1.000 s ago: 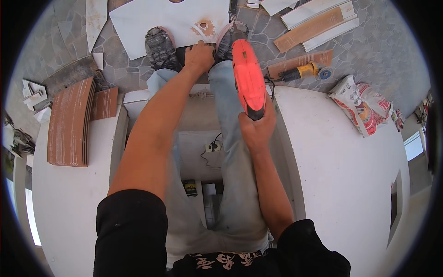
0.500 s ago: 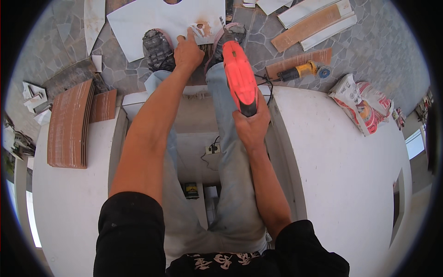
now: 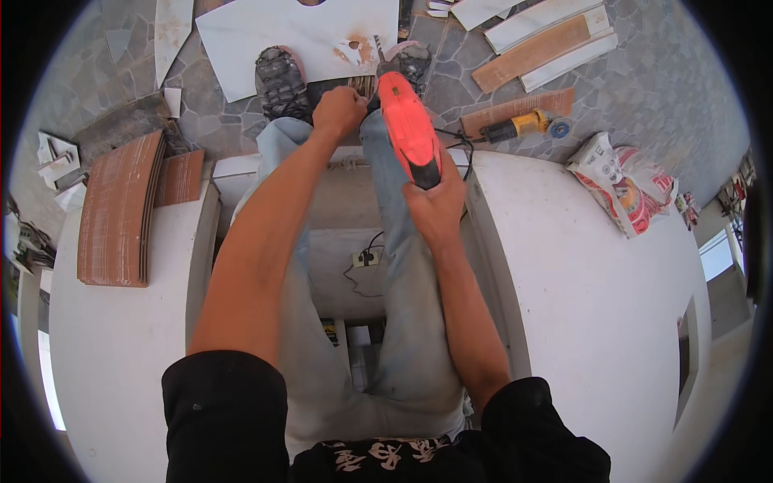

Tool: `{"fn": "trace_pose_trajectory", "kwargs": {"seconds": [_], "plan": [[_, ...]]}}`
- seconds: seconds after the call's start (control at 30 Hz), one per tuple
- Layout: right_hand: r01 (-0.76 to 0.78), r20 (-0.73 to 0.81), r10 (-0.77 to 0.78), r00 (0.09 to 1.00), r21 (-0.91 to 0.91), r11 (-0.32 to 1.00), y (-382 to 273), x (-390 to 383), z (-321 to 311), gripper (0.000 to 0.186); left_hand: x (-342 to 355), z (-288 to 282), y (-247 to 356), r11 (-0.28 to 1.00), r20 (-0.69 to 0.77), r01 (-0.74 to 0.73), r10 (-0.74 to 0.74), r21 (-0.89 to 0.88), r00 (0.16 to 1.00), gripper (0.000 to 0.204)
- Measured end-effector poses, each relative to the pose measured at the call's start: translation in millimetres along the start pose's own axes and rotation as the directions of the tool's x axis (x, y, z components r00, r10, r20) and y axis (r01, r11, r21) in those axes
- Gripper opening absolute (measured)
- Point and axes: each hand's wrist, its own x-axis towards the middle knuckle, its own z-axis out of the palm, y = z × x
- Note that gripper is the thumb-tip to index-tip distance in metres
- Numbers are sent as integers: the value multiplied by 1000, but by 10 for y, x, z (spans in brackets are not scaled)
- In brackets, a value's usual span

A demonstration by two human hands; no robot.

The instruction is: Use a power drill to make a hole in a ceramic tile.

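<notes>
My right hand (image 3: 439, 205) is wrapped round the grip of a red power drill (image 3: 407, 121). The drill points away from me, its bit (image 3: 378, 47) over the right side of a large white tile (image 3: 274, 48); whether the tip touches it I cannot tell. Near that bit, the tile has a ragged hole (image 3: 354, 50) ringed with brown dust. My left hand (image 3: 338, 111) is closed, its fingers curled just short of the tile's near edge, beside some wooden strips (image 3: 362, 84). What its fingers hold, if anything, is hidden. My shoes (image 3: 282, 80) are at the tile's near edge.
A yellow angle grinder (image 3: 527, 124) lies on a brown tile piece at right. Tile offcuts (image 3: 547, 44) lie farther back. Brown-backed tiles (image 3: 121, 213) are stacked on the left white ledge; a torn bag (image 3: 624, 181) sits on the right one. A socket (image 3: 366, 258) with a cord is between my legs.
My left hand has drawn back from the tile toward me, and its extended finger has curled in. The drill has shifted slightly left, bringing its bit closer to the ragged hole.
</notes>
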Motion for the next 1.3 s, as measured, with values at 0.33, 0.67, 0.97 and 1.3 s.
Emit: {"fn": "trace_pose_trajectory", "kwargs": {"seconds": [0.33, 0.67, 0.97, 1.3], "plan": [[134, 76, -117, 990, -283, 950, -9, -36, 149, 71, -980, -336, 213, 49, 494, 522, -259, -852, 830, 54], [110, 17, -110, 994, -271, 956, 152, -104, 69, 72, 219, -159, 273, 76, 463, 490, -225, -869, 857, 60], [100, -34, -115, 993, -292, 951, 124, 64, -223, 70, 405, -101, 483, 127, 558, 562, -67, -817, 827, 68], [171, 137, -112, 984, -565, 807, 199, 277, -693, 75, 185, -43, 612, -1, 602, 602, 2, -798, 798, 49]]}}
